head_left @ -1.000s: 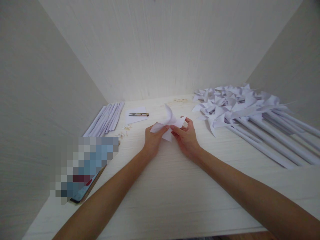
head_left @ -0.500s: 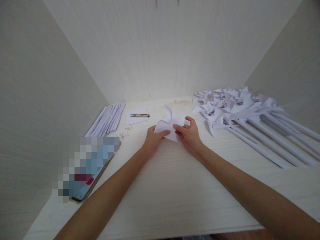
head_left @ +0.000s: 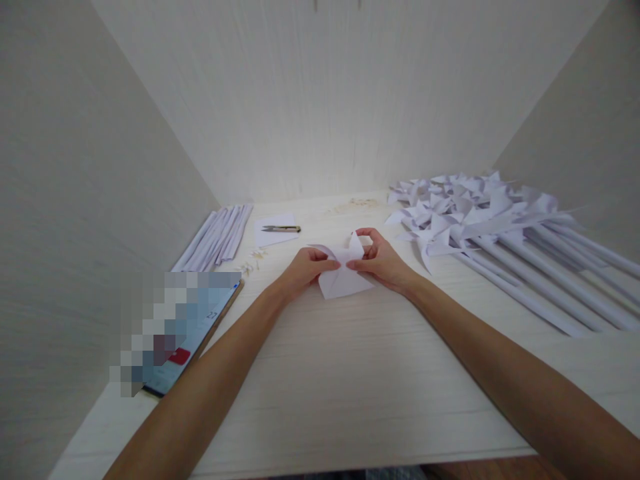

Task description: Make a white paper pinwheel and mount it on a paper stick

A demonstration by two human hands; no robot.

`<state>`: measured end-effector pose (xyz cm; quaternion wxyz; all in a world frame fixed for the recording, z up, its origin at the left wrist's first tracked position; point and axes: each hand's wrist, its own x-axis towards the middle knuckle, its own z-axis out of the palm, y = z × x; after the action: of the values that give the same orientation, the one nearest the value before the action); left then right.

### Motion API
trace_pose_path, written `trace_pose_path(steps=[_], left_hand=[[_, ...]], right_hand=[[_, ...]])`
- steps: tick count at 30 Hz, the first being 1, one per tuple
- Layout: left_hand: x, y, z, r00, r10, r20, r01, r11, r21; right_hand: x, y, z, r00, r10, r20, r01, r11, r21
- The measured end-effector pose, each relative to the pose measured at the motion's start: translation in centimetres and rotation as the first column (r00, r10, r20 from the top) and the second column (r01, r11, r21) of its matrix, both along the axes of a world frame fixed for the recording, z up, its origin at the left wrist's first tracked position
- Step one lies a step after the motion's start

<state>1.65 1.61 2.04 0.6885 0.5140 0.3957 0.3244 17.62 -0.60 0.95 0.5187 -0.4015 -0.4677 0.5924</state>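
Observation:
Between my hands is a white paper pinwheel [head_left: 346,281], its blades partly curled in toward the middle and one flap lying flat toward me. My left hand [head_left: 307,270] pinches its left side, thumb near the centre. From the right, my right hand [head_left: 383,262] grips it with the thumb close to the centre and the fingers behind a curled blade. The undersides of the fingers are hidden by the paper.
Finished pinwheels [head_left: 450,207] with rolled paper sticks [head_left: 540,277] are heaped at the right. Thread snips [head_left: 281,229] lie on white paper sheets [head_left: 273,220]. Rolled paper sticks [head_left: 220,230] and a phone [head_left: 200,333] lie at the left, small scraps [head_left: 253,261] nearby.
The pinwheel has been turned in my hands and sits slightly lower. A flat flap now faces me, and my left thumb has shifted toward its centre.

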Motion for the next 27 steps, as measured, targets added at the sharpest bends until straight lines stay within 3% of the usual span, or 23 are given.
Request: trace_pose_path(steps=[6,13,16,20,24,27], left_hand=[[0.1,0.3,-0.5,0.994,0.028,-0.105,-0.018,0.995,0.101],[0.4,0.0,-0.6,0.989,0.078,-0.124,-0.056,0.984,0.172],[0.6,0.1,-0.7,0.977,0.194,-0.088,-0.182,0.975,0.128],[0.7,0.3,-0.3,0.907,0.412,0.089,-0.411,0.911,-0.02],[0.8,0.5,0.3,0.816,0.542,0.202,-0.522,0.84,-0.147],[0.9,0.4,0.5,0.781,0.573,0.247,-0.546,0.819,-0.176]], right_hand=[[0.1,0.0,0.0,0.997,0.012,0.079,-0.013,1.0,0.019],[0.0,0.1,-0.2,0.998,0.001,0.07,-0.005,0.999,0.048],[-0.1,0.0,-0.2,0.999,-0.023,-0.039,0.027,0.993,0.119],[0.0,-0.2,0.0,0.992,-0.049,-0.118,0.072,0.977,0.202],[-0.1,-0.3,-0.1,0.997,-0.069,-0.047,0.078,0.966,0.248],[-0.4,-0.3,-0.4,0.995,-0.033,0.099,-0.001,0.946,0.325]])
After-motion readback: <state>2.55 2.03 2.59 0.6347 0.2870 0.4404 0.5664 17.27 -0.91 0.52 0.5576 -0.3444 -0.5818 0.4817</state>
